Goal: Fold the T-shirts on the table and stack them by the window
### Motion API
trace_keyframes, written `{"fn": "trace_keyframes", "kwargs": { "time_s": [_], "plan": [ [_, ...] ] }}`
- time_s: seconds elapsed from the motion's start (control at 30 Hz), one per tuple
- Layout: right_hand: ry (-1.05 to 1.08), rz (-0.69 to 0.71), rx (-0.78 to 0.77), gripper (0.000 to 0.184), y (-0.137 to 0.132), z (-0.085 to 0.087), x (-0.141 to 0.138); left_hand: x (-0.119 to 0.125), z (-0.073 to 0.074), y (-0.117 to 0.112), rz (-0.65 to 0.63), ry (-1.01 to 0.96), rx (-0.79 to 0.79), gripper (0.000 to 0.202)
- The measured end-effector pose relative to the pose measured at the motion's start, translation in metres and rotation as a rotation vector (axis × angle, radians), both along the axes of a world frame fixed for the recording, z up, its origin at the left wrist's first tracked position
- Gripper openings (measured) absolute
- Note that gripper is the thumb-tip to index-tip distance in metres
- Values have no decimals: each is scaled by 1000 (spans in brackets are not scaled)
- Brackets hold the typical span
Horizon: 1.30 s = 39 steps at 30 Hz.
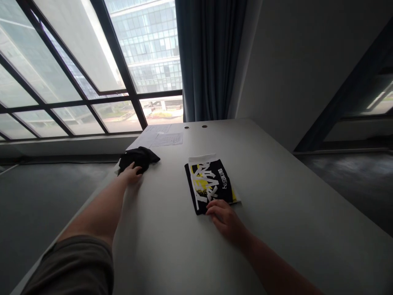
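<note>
A crumpled black cloth (138, 157) lies by the left edge of the white table. My left hand (131, 173) reaches out to it, with fingers curled into its near side; some fingertips are lost against the dark fabric. At the middle of the table is a folded black T-shirt (225, 180) with white lettering and a yellow print. White fabric shows beyond its far edge and at its near right corner. My right hand (223, 217) has its fingers bent together on the shirt's near edge, and the thumb's grip is partly hidden.
The white table (264, 172) stretches away toward a dark blue curtain (208, 61) and large windows (153, 45). Printed paper sheets (167, 139) lie at its far left. Two round holes are near the far edge. Grey floor (58, 188) shows on both sides.
</note>
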State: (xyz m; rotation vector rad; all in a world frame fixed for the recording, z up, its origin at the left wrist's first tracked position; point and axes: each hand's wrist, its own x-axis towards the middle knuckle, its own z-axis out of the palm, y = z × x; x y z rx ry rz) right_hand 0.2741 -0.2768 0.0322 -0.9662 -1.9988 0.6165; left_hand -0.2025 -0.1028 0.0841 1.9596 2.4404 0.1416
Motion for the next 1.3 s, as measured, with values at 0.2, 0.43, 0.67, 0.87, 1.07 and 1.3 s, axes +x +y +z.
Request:
{"fn": "trace_keyframes", "kwargs": {
  "time_s": [0.2, 0.43, 0.67, 0.87, 1.07, 1.3],
  "plan": [
    [-4, -19, 46, 23, -2, 0, -1, 13, -74, -30, 138, 3, 157, 55],
    [-76, -408, 222, 33, 2, 0, 5, 53, -83, -55, 186, -1, 133, 58],
    [-221, -582, 228, 26, 16, -3, 27, 147, -83, -102, -112, -270, 202, 47],
    [-248, -630, 230, 19, 33, -14, 46, 279, -78, -165, -559, -642, 299, 51],
    [-216, -656, 187, 32, 35, -19, 45, 298, -70, -157, -402, -761, 352, 15],
    [-161, -462, 238, 24, 27, -8, 36, 276, -60, -153, -537, -909, 415, 18]
  ]
}}
